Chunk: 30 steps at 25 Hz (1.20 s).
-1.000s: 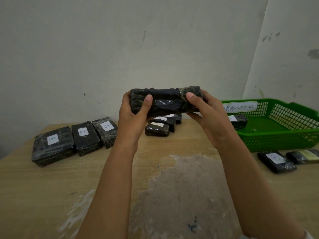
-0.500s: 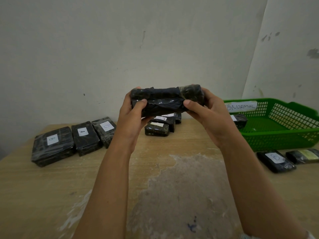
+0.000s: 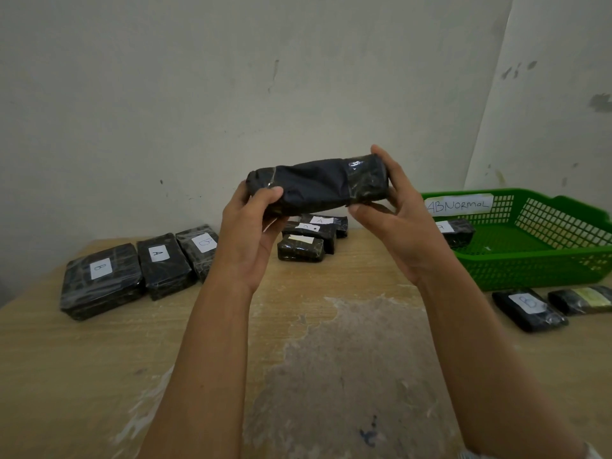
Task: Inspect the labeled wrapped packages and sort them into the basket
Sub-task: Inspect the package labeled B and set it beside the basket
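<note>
Inspection step judged to be in hand. One wrapped package (image 3: pixel 318 187) is held up in the air between both hands, long axis roughly level, well above the table (image 3: pixel 99 376). Its left end is gripped by the left hand (image 3: pixel 248 240), thumb laid over the near face. Its right end is clasped by the right hand (image 3: pixel 397 226), fingers behind and thumb beneath.

No paper label is seen on the face turned to the camera. Only dark wrap is visible, with glossy tape bands near each end and a matte, creased stretch between them.

Other items noted:
- Just beyond the right hand, a green basket (image 3: pixel 536 270) tagged "ABNORMAL" (image 3: pixel 458 204), with one labeled package (image 3: pixel 458 231) already inside.
- Left of the left hand, three labeled packages in a row (image 3: pixel 164 265) on the table.
- Below the held package, between the hands, a small cluster of packages (image 3: pixel 308 240).
- Beside the right forearm, two more packages (image 3: pixel 528 309).

Sorting is judged to be partly done. The next move is likely to require rotating the held package about its long axis, so that the hidden faces and any label can be read. The loose middle wrap should be checked at the same time. Should it be judged abnormal, a short carry to the right over the basket rim would be needed, and the package would be let go only once it is inside.
</note>
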Each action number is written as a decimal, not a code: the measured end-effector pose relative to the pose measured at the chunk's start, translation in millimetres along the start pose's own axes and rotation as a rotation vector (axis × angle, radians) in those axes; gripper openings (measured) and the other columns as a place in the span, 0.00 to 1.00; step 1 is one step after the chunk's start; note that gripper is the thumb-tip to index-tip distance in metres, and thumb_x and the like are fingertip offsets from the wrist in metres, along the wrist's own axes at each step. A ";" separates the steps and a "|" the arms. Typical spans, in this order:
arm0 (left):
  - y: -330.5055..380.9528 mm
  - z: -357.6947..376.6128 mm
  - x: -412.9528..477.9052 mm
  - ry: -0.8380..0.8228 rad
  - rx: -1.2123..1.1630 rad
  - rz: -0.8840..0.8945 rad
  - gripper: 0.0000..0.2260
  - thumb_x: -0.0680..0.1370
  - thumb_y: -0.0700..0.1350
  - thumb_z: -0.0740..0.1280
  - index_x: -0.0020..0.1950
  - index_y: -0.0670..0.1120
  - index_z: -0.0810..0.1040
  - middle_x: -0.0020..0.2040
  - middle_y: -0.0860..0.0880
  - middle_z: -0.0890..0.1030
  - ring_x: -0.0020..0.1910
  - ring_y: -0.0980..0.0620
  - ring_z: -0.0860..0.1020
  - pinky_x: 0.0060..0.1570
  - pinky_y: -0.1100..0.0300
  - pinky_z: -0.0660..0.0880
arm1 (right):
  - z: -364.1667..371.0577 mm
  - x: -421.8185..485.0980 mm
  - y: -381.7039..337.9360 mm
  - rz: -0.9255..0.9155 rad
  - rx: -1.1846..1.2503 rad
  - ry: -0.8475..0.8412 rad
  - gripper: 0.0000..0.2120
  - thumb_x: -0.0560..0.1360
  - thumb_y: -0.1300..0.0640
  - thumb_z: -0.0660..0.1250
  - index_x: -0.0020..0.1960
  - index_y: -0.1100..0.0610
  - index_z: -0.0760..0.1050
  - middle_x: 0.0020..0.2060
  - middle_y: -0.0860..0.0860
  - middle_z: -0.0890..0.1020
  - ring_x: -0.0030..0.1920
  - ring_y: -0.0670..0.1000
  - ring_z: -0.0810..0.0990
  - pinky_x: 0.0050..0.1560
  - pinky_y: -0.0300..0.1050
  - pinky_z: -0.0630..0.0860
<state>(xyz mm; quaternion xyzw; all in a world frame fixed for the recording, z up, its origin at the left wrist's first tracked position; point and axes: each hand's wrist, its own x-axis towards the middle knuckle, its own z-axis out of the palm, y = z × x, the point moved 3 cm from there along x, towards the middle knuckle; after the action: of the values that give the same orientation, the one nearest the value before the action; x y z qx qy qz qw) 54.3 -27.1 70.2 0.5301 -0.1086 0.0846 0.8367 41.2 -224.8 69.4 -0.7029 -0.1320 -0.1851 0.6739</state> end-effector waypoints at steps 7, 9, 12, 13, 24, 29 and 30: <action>-1.3 -3.7 5.0 -0.036 0.041 0.074 0.14 0.79 0.32 0.63 0.63 0.43 0.77 0.55 0.44 0.81 0.54 0.50 0.82 0.54 0.60 0.79 | 12.5 -1.2 -0.4 0.035 -0.078 0.071 0.43 0.71 0.51 0.78 0.79 0.46 0.60 0.61 0.40 0.74 0.57 0.36 0.75 0.55 0.29 0.72; -2.3 -1.5 3.7 -0.044 0.074 0.077 0.15 0.79 0.32 0.63 0.64 0.43 0.77 0.54 0.44 0.81 0.53 0.51 0.82 0.53 0.60 0.80 | 15.7 -1.5 1.6 0.003 -0.113 0.145 0.42 0.71 0.50 0.79 0.78 0.46 0.61 0.60 0.42 0.75 0.57 0.37 0.76 0.55 0.29 0.72; -4.5 1.2 3.4 -0.029 0.177 0.107 0.13 0.79 0.38 0.68 0.64 0.44 0.77 0.54 0.46 0.83 0.52 0.53 0.83 0.54 0.57 0.79 | 18.5 -2.6 3.2 -0.035 -0.158 0.223 0.40 0.70 0.50 0.80 0.76 0.46 0.62 0.60 0.42 0.75 0.58 0.41 0.77 0.54 0.31 0.72; -5.5 1.8 3.3 -0.018 0.216 0.128 0.15 0.77 0.42 0.72 0.63 0.46 0.77 0.55 0.47 0.83 0.53 0.53 0.84 0.55 0.56 0.79 | 19.0 -3.1 3.0 -0.044 -0.167 0.231 0.40 0.70 0.50 0.80 0.75 0.46 0.63 0.58 0.41 0.76 0.57 0.41 0.77 0.53 0.30 0.72; -9.8 8.8 0.0 0.124 0.395 0.270 0.20 0.72 0.44 0.79 0.61 0.48 0.77 0.53 0.52 0.83 0.50 0.62 0.82 0.50 0.68 0.78 | 17.7 -4.5 -0.4 -0.051 -0.107 0.336 0.31 0.70 0.47 0.79 0.69 0.48 0.70 0.51 0.38 0.77 0.51 0.37 0.79 0.54 0.34 0.80; -12.7 8.0 3.9 0.105 0.347 0.230 0.10 0.79 0.49 0.72 0.58 0.51 0.78 0.54 0.51 0.83 0.55 0.56 0.83 0.60 0.51 0.81 | 12.2 -1.4 4.4 -0.039 -0.116 0.346 0.31 0.68 0.44 0.79 0.67 0.46 0.71 0.54 0.42 0.79 0.56 0.44 0.80 0.58 0.50 0.82; -12.5 6.7 4.4 0.118 0.348 0.229 0.09 0.79 0.48 0.72 0.58 0.51 0.78 0.53 0.52 0.83 0.55 0.55 0.83 0.60 0.51 0.81 | 11.2 -1.5 3.8 -0.038 -0.113 0.314 0.32 0.67 0.43 0.79 0.67 0.46 0.71 0.55 0.43 0.79 0.57 0.45 0.81 0.58 0.50 0.82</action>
<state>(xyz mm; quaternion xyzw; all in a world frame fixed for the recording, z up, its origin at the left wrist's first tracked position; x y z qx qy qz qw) 61.1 -38.4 63.3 0.6448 -0.1028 0.2275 0.7224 42.4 -213.8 65.1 -0.6995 -0.0277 -0.3126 0.6420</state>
